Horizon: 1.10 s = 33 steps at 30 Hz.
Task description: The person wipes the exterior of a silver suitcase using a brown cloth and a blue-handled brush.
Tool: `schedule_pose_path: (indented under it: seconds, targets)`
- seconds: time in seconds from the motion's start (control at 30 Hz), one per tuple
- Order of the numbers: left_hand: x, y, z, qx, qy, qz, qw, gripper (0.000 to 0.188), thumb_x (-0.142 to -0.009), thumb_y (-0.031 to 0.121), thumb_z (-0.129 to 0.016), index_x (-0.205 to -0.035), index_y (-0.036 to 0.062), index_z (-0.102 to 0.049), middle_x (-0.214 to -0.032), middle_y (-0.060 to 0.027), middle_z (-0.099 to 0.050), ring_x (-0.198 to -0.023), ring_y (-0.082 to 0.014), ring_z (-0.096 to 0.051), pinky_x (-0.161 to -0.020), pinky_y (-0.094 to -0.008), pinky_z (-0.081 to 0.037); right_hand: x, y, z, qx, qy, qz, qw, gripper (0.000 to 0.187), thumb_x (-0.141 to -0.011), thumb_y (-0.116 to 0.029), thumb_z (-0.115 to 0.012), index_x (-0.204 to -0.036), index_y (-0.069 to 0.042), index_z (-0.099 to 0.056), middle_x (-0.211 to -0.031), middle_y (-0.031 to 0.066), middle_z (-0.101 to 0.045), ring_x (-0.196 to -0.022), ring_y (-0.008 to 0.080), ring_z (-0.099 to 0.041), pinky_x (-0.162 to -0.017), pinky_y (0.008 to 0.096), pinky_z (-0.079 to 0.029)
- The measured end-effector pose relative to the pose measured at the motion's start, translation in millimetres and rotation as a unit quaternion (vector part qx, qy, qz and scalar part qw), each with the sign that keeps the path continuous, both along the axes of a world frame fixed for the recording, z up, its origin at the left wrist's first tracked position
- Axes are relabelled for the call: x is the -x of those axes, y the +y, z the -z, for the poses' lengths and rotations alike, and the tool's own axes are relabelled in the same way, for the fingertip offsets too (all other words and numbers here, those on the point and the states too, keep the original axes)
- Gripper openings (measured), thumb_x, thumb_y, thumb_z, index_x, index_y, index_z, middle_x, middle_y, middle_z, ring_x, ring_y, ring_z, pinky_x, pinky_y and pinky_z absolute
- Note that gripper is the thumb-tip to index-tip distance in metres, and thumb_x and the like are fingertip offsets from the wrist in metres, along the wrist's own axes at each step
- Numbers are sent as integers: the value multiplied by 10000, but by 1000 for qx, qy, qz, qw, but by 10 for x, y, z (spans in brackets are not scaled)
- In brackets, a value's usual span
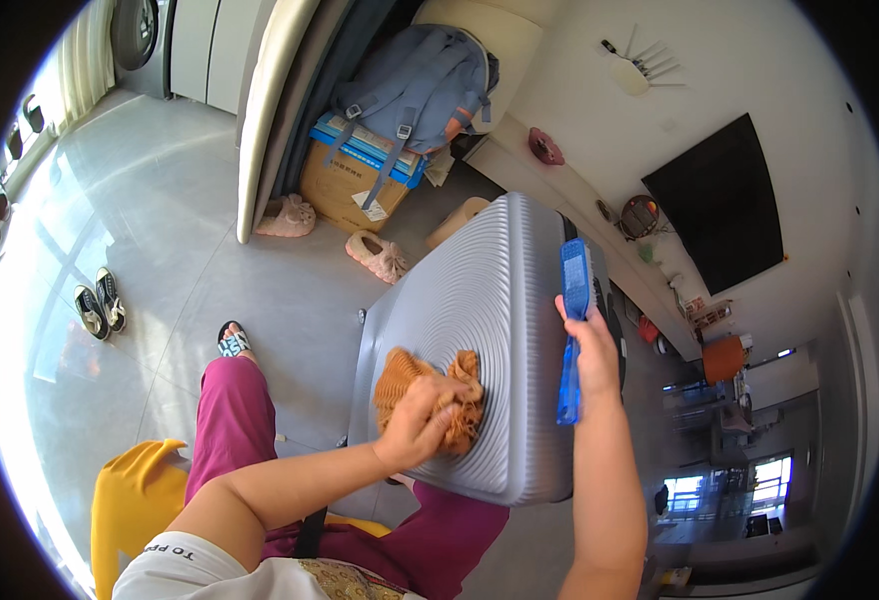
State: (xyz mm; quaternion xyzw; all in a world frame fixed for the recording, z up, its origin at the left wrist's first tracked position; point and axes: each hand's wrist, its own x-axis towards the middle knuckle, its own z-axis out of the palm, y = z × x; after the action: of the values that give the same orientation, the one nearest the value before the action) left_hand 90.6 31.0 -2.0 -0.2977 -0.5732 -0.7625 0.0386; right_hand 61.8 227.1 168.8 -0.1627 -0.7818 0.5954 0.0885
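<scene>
1 grey suitcase [430,320], folks, just the 1! And 1 orange-brown cloth [398,382], then 1 blue brush [577,272], so that's 3 kinds, 1 apiece! Down to the floor now: 2 pink slippers [380,257], yes, 2, and 2 dark sneakers [110,297] to match! Of the patterned sandals, I can see only 1 sandal [232,344]. Looking up, it's 1 blue-grey backpack [415,85] and 1 blue-edged cardboard box [345,190]! The wall offers 1 black screen [725,205]. Those small dark items [0,206] along the bright edge? Too crowded for a sure count!
</scene>
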Motion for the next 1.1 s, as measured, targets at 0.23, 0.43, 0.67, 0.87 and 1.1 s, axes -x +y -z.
schedule_pose_path:
  seconds: [0.23,0.43,0.67,0.87,1.1]
  targets:
    - [35,-131,-343,-101,-161,20,981,214,-973,147,-550,-1071,-36,-601,-885,-71,-675,-792,-103,-612,-723,-262,-506,-659,-85,-791,80,124,107,983,435,-958,-194,-539,-1360,-49,-458,-1266,111,-602,-1033,234,-645,-898,377,-481]
    - [48,90,-1039,56,207,-47,976,270,-897,113,-611,-1144,6,-602,-1143,-152,-614,-1076,-308,-566,-934,-399,-447,-1170,219,-460,220,200,141,944,270,-953,-192,-580,-1159,-17,-586,-1057,133,-660,-804,239,-675,-764,355,-552]
    - [-629,109,-734,103,353,-51,928,225,-806,46,-634,-1028,27,-610,-1021,-102,-632,-960,-333,-573,-902,-448,-423,-1581,594,145,214,242,154,934,346,-972,-284,-553,-1163,4,-577,-933,169,-682,-819,265,-675,-803,361,-539]
    - [-268,498,-1224,92,268,-99,954,274,-848,-44,-543,-1096,53,-611,-1062,-140,-643,-962,-342,-569,-870,-397,-444,-1670,629,336,244,301,166,907,352,-998,-296,-503,-1205,-14,-548,-903,160,-696,-829,251,-673,-858,359,-499]
    - [85,1157,-1419,375,448,47,810,260,-873,187,-594,-1109,87,-636,-1143,-60,-643,-1145,-274,-538,-952,-418,-410,-1530,467,287,202,305,156,918,335,-1014,-257,-468,-1198,15,-535,-864,150,-684,-777,225,-665,-791,316,-507]
